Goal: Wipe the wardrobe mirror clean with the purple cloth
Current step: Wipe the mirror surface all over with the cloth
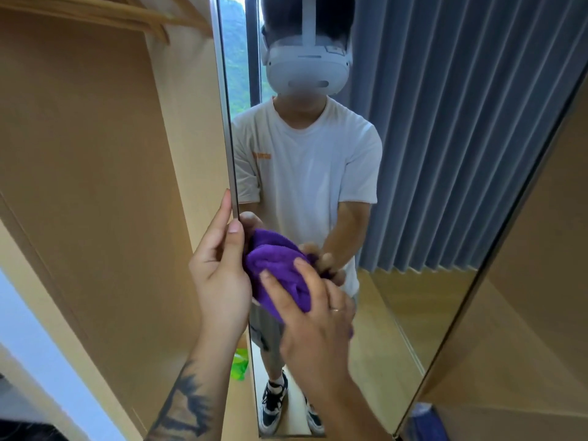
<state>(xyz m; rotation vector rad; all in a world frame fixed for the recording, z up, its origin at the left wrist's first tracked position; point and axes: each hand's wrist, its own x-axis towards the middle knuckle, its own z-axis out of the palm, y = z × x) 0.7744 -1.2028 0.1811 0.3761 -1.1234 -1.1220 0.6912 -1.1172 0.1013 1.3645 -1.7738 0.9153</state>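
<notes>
At the left edge of the mirror [413, 192], about halfway up the tall pane: purple cloth [280, 278] bunched and pressed flat against the glass. Right hand [315, 316] spread over the cloth, fingers fairly straight and pushing rather than clenching, ring visible on one finger. Left hand [222, 259] just beside the cloth on its left, thumb and fingers pinching the mirror's metal edge, steadying the panel. Long axis of the mirror running up and down, slightly tilted in this wide view; most of the glass lying above and to the right of the hands, a shorter stretch below. Judging from that, next strokes likely upward or rightward, away from the held edge. Right hand already on the cloth, so nearer; left hand better kept bracing the frame.
</notes>
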